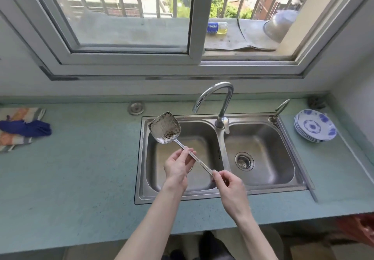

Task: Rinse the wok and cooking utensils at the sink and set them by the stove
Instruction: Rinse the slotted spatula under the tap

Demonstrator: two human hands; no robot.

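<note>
I hold the spatula (174, 138) over the left basin of the sink (261, 191), my left hand (177, 167) pinching the handle mid-length and my right hand (230, 186) pinching its near end. Long axis runs from my right hand up and left to the soiled blade, which lies just left of the tap (217, 99) spout, so my left hand is nearer the blade. No water visible; wok and stove out of view; left basin's drain hidden behind my left hand.

window (129, 12): barred, daylight | countertop (81, 168): teal | plates (314, 126): 1 stack, right
</note>
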